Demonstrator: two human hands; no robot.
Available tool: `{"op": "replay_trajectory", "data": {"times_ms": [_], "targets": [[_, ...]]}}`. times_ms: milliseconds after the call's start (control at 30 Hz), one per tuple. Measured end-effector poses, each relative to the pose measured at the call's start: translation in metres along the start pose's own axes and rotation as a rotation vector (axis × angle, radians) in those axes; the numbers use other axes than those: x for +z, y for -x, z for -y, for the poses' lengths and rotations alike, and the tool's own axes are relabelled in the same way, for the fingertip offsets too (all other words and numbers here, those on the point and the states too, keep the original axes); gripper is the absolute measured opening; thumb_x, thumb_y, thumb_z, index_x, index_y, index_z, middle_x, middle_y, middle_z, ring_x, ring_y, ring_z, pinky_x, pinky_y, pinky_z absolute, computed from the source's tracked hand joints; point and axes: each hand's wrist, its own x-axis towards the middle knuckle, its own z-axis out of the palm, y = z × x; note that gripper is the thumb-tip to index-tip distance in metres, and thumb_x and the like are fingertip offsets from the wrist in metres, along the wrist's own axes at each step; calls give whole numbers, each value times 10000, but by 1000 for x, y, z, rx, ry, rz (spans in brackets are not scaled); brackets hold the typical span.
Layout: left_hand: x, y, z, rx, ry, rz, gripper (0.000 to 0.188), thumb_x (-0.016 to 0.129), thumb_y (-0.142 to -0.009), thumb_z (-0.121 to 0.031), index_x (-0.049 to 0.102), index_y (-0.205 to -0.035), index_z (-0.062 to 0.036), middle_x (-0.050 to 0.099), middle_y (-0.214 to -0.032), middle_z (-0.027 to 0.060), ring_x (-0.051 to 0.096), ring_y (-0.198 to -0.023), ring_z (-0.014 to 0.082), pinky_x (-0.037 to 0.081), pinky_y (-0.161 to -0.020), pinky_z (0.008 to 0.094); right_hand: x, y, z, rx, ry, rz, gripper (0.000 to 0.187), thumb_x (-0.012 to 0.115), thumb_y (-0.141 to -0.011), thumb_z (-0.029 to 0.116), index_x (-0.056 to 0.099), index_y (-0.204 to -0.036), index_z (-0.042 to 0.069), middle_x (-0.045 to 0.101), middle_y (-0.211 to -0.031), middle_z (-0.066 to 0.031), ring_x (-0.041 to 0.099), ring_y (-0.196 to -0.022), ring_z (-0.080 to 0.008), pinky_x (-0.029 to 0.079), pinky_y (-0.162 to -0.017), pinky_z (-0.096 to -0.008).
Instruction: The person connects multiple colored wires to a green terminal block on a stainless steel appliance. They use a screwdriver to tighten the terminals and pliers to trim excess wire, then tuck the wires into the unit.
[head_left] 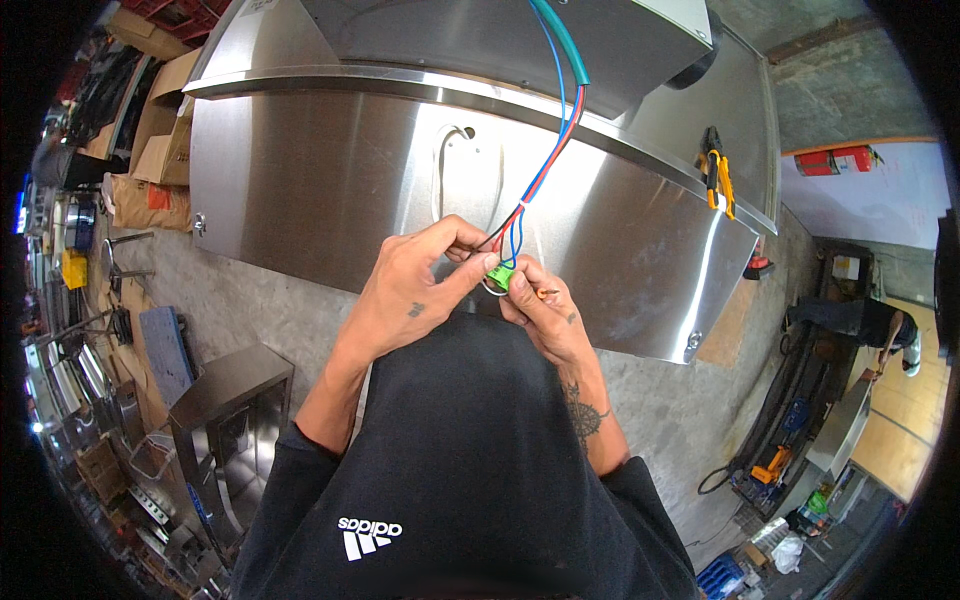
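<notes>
A small green connector block (501,277) sits between my two hands, close in front of my chest. My right hand (541,306) grips it between thumb and fingers; a thin pointed tip, perhaps a screwdriver's, pokes out beside that hand. With thumb and index finger, my left hand (436,270) pinches thin wires at the block's upper side. Red, blue and dark wires (545,172) run down to it from a thicker green sleeve (569,45) at the top. A white band ties them just above my fingers.
Ahead stands a long stainless steel cabinet (320,170), with a white cable (437,165) at a hole in its panel. Yellow-handled pliers (717,180) lie at its right edge. A steel housing (235,430) stands left, cardboard boxes (165,150) behind. Another person (870,330) works far right.
</notes>
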Motion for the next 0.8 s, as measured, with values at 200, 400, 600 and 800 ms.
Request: {"op": "replay_trajectory", "data": {"times_ms": [200,400,600,800], "targets": [[1,0,-2,-25,-43,-18,136,753,-975,-101,707,-1048,4,751,-926,94,716,-862,136,560,-764,304,2,0,0,-14,-12,-17,328,573,-1115,336,652,-1206,31,443,-795,78,351,-654,-39,284,-585,-234],[8,4,2,-23,-10,-43,138,760,-966,-85,705,-1056,4,753,-939,97,713,-867,132,561,-771,301,0,0,-1,19,-82,7,322,554,-1123,321,643,-1211,25,472,-836,60,355,-668,-45,291,-589,-234],[8,5,3,-10,-12,-62,151,755,-969,-80,702,-1081,7,766,-992,106,722,-909,140,569,-798,301,7,-1,6,17,-121,-23,365,543,-1124,366,642,-1209,26,496,-861,54,364,-681,-46,298,-589,-234],[16,5,12,197,-97,-151,178,768,-937,-23,677,-1087,5,764,-1050,131,741,-961,188,578,-827,313,8,-4,9,-14,-114,-23,378,546,-1121,394,648,-1197,38,508,-867,57,367,-683,-46,311,-591,-231]]}}
